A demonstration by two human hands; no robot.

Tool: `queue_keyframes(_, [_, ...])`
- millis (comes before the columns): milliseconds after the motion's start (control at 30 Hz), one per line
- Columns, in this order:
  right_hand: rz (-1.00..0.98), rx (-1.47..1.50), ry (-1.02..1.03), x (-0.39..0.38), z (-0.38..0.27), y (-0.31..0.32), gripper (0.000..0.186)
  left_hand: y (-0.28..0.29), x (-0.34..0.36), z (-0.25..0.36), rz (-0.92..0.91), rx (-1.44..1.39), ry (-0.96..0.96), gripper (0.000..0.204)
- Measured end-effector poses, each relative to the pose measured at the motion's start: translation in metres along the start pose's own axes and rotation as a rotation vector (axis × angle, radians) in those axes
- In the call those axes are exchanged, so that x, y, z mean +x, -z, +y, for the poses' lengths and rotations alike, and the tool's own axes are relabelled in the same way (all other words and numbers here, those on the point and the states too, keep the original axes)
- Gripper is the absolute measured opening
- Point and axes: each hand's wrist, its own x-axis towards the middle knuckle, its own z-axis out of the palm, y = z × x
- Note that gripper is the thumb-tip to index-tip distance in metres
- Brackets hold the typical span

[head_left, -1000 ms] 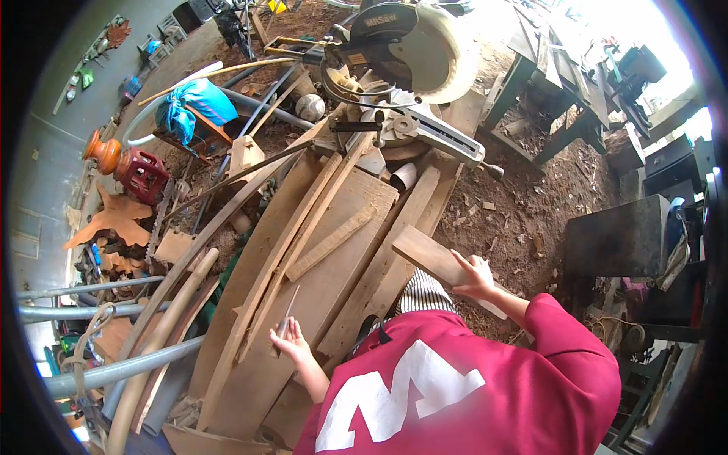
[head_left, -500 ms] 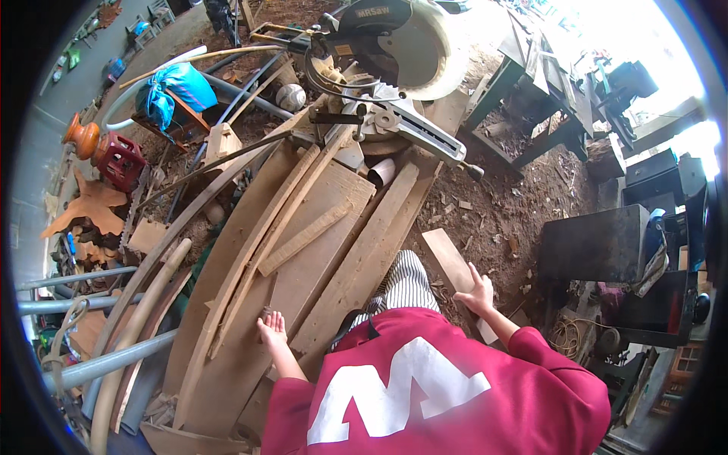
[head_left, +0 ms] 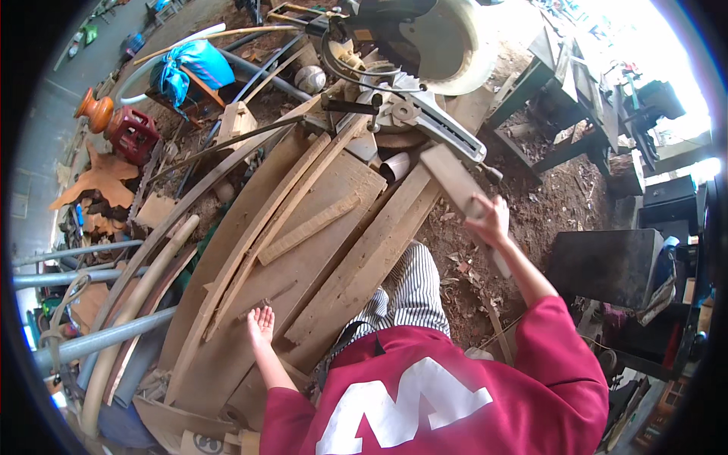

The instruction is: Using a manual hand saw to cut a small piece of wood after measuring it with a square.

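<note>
Head view: the right hand clamps a flat, pale-brown wooden board around its middle. At left, palm up, the left hand is beside a thin dark tool, held or not I cannot tell; white lettering marks the maroon shirt. Since half a second ago the board has shifted farther, toward the grey-and-black saw.

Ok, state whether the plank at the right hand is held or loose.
Held: the right hand grips the plank partway along, fingers across its face. Whether its far end touches the miter saw, I cannot tell.
</note>
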Motion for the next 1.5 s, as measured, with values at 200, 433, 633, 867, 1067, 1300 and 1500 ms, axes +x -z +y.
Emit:
queue_keyframes(200, [0.084,0.044,-0.096,0.127,-0.015,-0.019,0.048,-0.005,-0.042,-0.002,0.03,0.081,-0.031,0.029])
queue_keyframes(433, [0.112,0.047,-0.211,0.216,-0.02,-0.038,0.056,0.066,-0.125,0.006,0.162,0.056,-0.126,0.041])
queue_keyframes(633, [-0.009,0.104,-0.152,0.248,-0.008,-0.065,0.052,0.112,-0.176,-0.01,0.466,-0.12,-0.186,0.042])
queue_keyframes(867, [0.041,0.052,-0.158,0.226,0.003,-0.056,0.062,0.034,-0.147,-0.036,0.192,0.095,0.01,0.048])
queue_keyframes(1067, [0.312,0.183,-0.245,0.071,0.068,-0.07,0.055,-0.118,-0.112,-0.06,-0.178,0.726,0.044,0.046])
queue_keyframes(1300, [-0.055,0.129,-0.959,-0.214,0.11,-0.095,0.059,-0.261,-0.106,-0.109,-0.581,1.072,0.025,0.037])
queue_keyframes(1500, [-0.149,0.46,-1.564,-0.259,0.132,-0.114,0.052,-0.35,-0.137,-0.159,-0.799,1.293,-0.02,0.031])
